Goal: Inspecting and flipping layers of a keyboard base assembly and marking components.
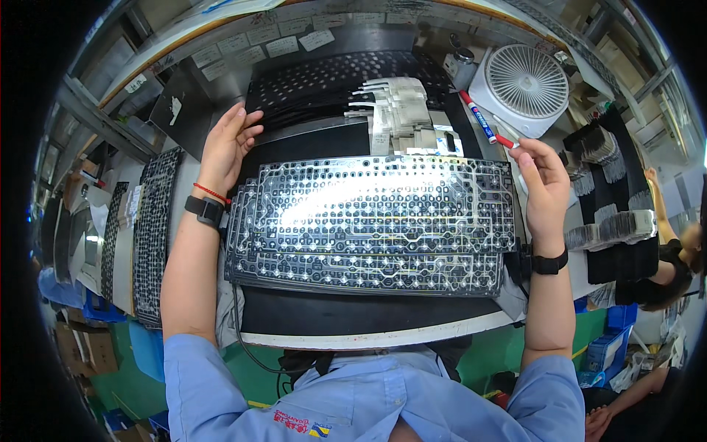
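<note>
My left hand (231, 140) is raised near the left end of the work area, its fingers loosely apart and holding nothing. On the other side, my right hand (545, 184) is half curled beside the red end of a marker (480, 121); I see no clear grip on it. Between my forearms lies a stack of clear printed keyboard circuit sheets (383, 228), with dark key spots and silvery traces. Light glares off its upper left part. Behind the stack, a bundle of pale flat strips (405, 110) rests on a dark perforated sheet (309, 81).
A white round fan (526, 81) stands at the back right, near a small bottle (462, 68). More strip bundles (615, 227) lie at right on black material. Keyboard sheets (153, 236) stand at left. Another person's hand (598, 423) shows at lower right.
</note>
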`<state>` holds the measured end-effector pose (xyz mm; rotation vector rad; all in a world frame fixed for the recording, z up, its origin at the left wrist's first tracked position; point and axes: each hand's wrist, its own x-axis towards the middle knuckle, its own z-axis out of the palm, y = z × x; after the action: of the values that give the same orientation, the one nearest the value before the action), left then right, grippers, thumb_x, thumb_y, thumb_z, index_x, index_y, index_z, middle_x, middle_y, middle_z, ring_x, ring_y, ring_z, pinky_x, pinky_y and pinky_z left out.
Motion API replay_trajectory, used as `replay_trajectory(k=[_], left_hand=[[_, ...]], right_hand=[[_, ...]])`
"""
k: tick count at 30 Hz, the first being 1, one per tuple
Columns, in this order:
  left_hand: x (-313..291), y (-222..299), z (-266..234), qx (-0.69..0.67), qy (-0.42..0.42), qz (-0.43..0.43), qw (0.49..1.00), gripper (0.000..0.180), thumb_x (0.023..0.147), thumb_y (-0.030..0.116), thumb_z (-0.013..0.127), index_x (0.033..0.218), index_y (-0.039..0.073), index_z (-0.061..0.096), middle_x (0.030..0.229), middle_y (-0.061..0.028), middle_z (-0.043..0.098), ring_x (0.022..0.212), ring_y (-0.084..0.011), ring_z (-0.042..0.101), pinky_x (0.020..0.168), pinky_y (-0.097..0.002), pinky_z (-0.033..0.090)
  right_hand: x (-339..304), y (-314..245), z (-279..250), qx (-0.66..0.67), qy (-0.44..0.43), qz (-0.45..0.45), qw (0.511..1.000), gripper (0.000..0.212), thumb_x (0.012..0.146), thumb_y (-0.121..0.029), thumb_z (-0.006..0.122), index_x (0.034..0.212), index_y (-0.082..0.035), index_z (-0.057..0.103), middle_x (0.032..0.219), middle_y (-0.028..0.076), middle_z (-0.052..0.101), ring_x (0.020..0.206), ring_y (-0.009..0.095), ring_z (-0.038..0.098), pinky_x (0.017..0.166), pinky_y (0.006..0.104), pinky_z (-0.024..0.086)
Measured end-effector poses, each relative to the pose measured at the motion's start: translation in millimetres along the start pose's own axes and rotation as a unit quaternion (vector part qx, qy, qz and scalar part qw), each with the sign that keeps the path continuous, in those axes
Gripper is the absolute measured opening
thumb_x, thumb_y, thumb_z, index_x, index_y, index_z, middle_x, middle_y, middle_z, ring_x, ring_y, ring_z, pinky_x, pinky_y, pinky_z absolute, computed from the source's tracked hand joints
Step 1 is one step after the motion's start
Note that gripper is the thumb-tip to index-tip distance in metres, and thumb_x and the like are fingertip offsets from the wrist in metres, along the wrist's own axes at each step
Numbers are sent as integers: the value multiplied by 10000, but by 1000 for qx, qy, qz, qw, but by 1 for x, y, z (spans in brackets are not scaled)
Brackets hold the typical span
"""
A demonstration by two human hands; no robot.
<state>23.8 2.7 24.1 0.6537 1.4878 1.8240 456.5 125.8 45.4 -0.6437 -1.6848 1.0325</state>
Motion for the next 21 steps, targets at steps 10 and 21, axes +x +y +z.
replay_trajectory(k=[10,21], left_hand=[[5,-4,-13,42,-157,-45,986,404,1011,400,400,1041,50,600,804,-5,609,758,-96,577,680,-221,445],[-2,-6,-10,121,-268,-26,955,313,997,360,455,1024,91,611,742,66,540,664,-29,480,643,-183,402]], right_hand=[[3,13,-4,-103,-84,125,983,176,938,-168,596,978,1,627,831,-16,601,745,30,510,664,189,399],[4,10,-2,-21,24,80,996,171,945,-162,589,966,4,623,820,-33,590,709,20,491,636,179,387]])
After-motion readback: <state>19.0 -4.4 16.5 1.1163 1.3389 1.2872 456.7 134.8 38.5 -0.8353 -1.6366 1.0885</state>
